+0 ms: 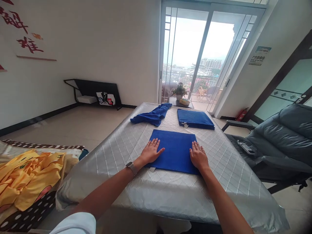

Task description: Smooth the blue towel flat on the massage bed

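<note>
A folded blue cloth [175,151] lies flat on the silver table cover [231,175], a small white tag showing at its near left corner. On the cloth's left edge rests my left hand [151,151], palm down, fingers stretched out. My right hand [198,155] lies flat over the right edge, also with its fingers extended. Farther back on the right sits a stack of folded blue cloths [195,119] with a white tag at its front. A crumpled blue cloth [153,115] is spread loosely at the far left of the table.
A grey armchair [280,139] with a handset on its seat stands right of the table. Yellow fabric [31,175] is heaped at the lower left. Beyond the far edge are a small stand with a potted plant [179,91] and a sliding glass door [185,48].
</note>
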Available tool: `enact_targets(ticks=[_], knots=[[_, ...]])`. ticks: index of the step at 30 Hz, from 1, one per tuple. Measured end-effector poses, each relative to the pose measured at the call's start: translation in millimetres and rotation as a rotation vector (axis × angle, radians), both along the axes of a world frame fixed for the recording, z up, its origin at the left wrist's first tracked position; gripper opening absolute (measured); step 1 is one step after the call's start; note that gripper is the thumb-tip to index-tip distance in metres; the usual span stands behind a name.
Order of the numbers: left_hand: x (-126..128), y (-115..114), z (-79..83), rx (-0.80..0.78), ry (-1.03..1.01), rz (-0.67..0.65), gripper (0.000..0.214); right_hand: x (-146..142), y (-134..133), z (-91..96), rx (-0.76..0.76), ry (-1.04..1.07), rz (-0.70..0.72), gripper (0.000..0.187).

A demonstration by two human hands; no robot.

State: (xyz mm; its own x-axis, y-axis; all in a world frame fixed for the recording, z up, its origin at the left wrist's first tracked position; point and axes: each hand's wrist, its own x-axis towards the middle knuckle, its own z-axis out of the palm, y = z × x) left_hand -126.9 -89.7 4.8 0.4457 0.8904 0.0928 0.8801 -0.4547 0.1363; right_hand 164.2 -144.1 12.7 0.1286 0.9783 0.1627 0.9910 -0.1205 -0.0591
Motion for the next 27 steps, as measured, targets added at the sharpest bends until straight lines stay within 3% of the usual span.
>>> enact_targets(ticks=[8, 17, 20, 24, 27], knots=[[0, 4, -7.4, 0.024, -0.017, 0.003, 0.084, 2, -54, -10.1, -0.143, 0.014, 0.012, 0.067], [1, -3, 4.0, 0.085, 0.026, 0.006, 0.081, -2, -60, -5.2, -0.157, 0.085, 0.015, 0.066], [23, -14, 10.6, 0.092, 0.012, -0.06, 0.08, -2, -60, -5.0, -0.141, 0.091, 0.02, 0.066], [81, -38, 13.0, 0.08, -0.044, -0.318, 0.079, -3, -62, -4.5, -0.118, 0.111, 0.01, 0.067], [123, -52, 8.9, 0.079, -0.069, -0.433, 0.078, -2, -63, -4.7, -0.133, 0.142, 0.016, 0.065]])
